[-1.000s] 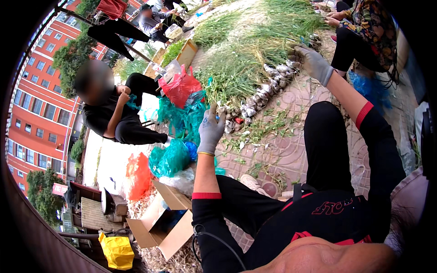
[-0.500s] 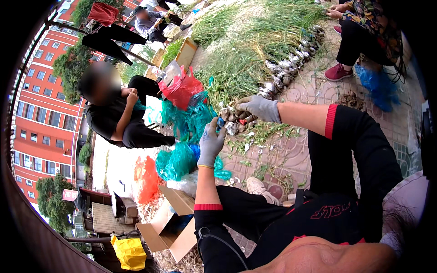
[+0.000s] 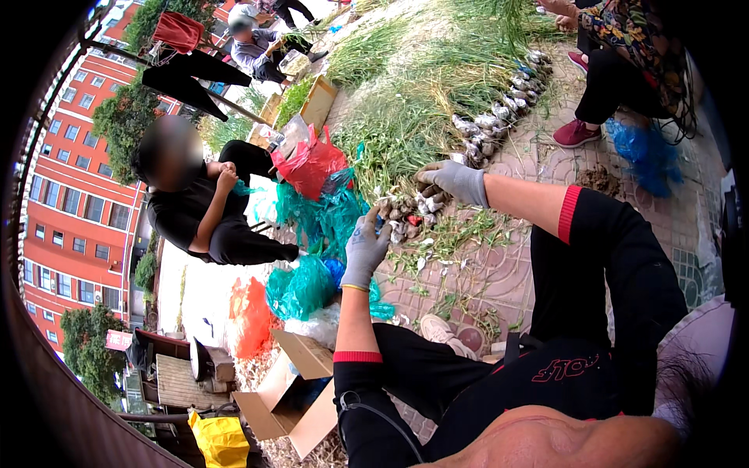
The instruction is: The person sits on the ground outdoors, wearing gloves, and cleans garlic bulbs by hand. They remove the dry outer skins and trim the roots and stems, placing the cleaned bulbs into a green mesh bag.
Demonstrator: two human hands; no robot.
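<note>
**Laid low on pinkish paving [image 3: 507, 273]**

Crowding close on the left: a spread of teal plastic bags [image 3: 300, 287], with a red bag [image 3: 310, 162] above and an orange-red bag [image 3: 250, 308] below. Next to these, a cardboard box [image 3: 304, 352] with flaps spread; lower still, a yellow bag [image 3: 218, 441]. Up to the left, a person in black [image 3: 175, 218], hands drawn together. At upper right, a person in a floral top [image 3: 624, 35], one maroon shoe [image 3: 577, 136] near a crumpled blue bag [image 3: 644, 156]. Just behind the bulbs [image 3: 404, 214], a thick heap of long green stems [image 3: 413, 129]; in front, scattered leaves [image 3: 468, 232], then a pale shoe [image 3: 445, 331]. Partly blocking sight of the bulbs: the right hand [image 3: 456, 183].

Clustered near the lower left end of a slanting row [image 3: 488, 129], close to both gloved hands. Roundish, grey-white to brown, darkened in places, packed together around a small bright red item [image 3: 414, 221]. Whiter farther along the row, beside the greens.

At the cluster's left edge, the left hand [image 3: 365, 253], thumb parted from fingers. On the other side, the right hand, fingers bent down over the bulbs; cannot tell whether gripping any.
</note>
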